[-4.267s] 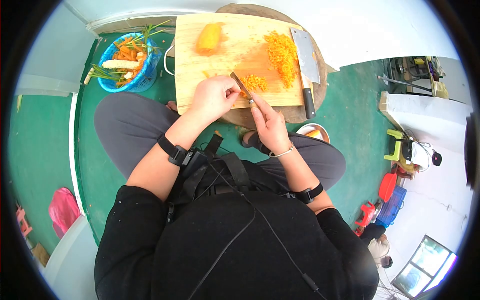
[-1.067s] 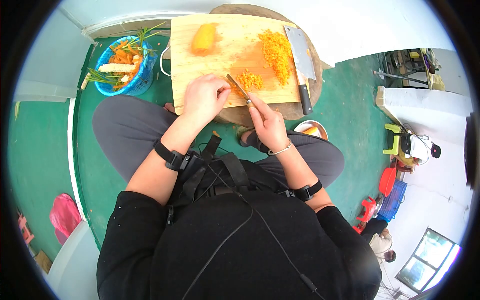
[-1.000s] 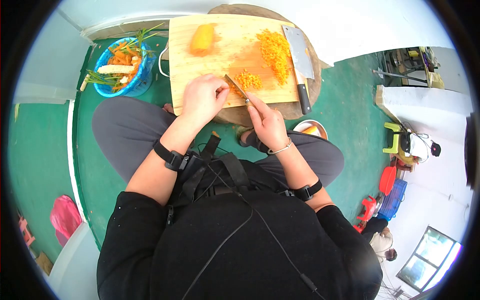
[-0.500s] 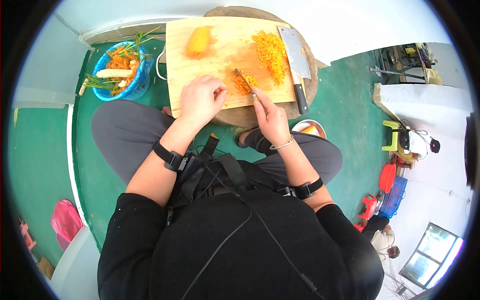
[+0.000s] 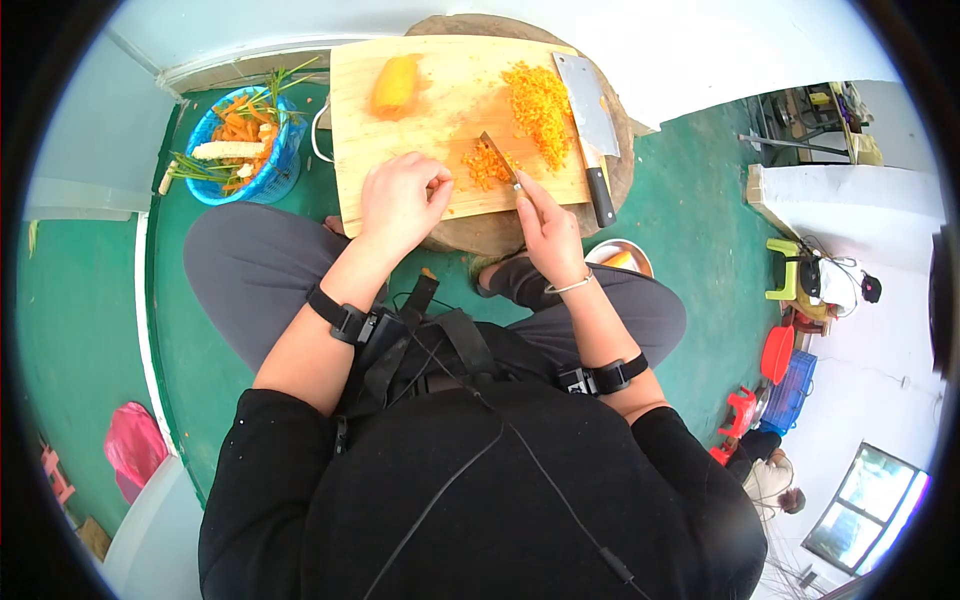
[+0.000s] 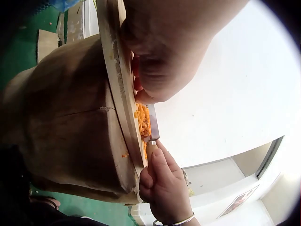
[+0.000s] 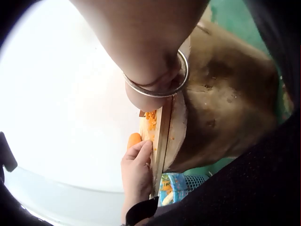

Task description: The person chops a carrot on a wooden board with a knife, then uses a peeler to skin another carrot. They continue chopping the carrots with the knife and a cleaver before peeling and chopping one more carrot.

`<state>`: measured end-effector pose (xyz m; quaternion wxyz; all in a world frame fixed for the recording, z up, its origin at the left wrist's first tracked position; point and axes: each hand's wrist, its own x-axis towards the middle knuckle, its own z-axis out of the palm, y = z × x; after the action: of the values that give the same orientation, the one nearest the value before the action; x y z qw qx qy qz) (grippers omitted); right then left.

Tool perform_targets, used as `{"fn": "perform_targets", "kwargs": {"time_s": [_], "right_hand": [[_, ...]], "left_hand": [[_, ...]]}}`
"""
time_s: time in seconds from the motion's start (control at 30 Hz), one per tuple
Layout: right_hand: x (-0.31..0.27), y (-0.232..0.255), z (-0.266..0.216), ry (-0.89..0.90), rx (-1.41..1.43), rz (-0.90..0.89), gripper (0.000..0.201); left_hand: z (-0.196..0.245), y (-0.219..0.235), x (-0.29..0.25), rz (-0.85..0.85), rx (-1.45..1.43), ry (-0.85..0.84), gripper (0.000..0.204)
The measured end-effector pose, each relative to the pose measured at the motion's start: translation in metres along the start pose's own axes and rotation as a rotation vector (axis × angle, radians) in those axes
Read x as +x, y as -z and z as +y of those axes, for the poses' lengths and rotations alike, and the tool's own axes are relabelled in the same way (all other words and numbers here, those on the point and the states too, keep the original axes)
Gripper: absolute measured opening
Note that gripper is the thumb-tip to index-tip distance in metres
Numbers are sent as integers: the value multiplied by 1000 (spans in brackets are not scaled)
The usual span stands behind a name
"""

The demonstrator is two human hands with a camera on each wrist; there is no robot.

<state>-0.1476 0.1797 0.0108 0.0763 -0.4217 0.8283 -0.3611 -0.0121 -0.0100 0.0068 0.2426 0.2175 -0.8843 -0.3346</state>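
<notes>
My right hand (image 5: 552, 240) grips a small knife (image 5: 498, 153) by its wooden handle, index finger stretched forward. The blade lies over a small heap of diced carrot (image 5: 480, 168) near the front of the wooden cutting board (image 5: 350, 150). My left hand (image 5: 400, 200) rests on the board left of the heap, fingers loosely curled, with nothing seen in them. In the right wrist view its thumb (image 7: 146, 147) sits by the fingertips. A larger pile of chopped carrot (image 5: 540, 110) and a thick carrot piece (image 5: 397, 87) lie farther back.
A cleaver (image 5: 590, 100) lies along the board's right edge, its black handle toward me. The board sits on a wooden stump (image 5: 470, 232). On the left stands a blue basket (image 5: 205, 128) of peelings and stalks; on the right, a bowl (image 5: 643, 256) holds a yellow-orange piece.
My right hand has carried the knife rightward, from beside the left fingertips onto the diced carrot, which now lies more spread. The left hand has drawn away from the blade and keeps its pose.
</notes>
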Motion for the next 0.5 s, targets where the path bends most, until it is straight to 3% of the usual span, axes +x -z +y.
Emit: {"fn": "perform_targets", "kwargs": {"time_s": [0.07,0.17,0.4,0.5], "right_hand": [[-3,-3,-2,73,72,59,35],[-8,-2,-11,11,-4,-63,37],[-5,-7,-10,56,-95,-30,39],[-6,-4,-16,28,13,-24,39]], "left_hand": [[-1,-1,0,15,0,-13,6],[-1,0,-2,21,3,-23,6],[0,0,0,20,12,-28,6],[-1,0,-1,31,10,-37,7]]}}
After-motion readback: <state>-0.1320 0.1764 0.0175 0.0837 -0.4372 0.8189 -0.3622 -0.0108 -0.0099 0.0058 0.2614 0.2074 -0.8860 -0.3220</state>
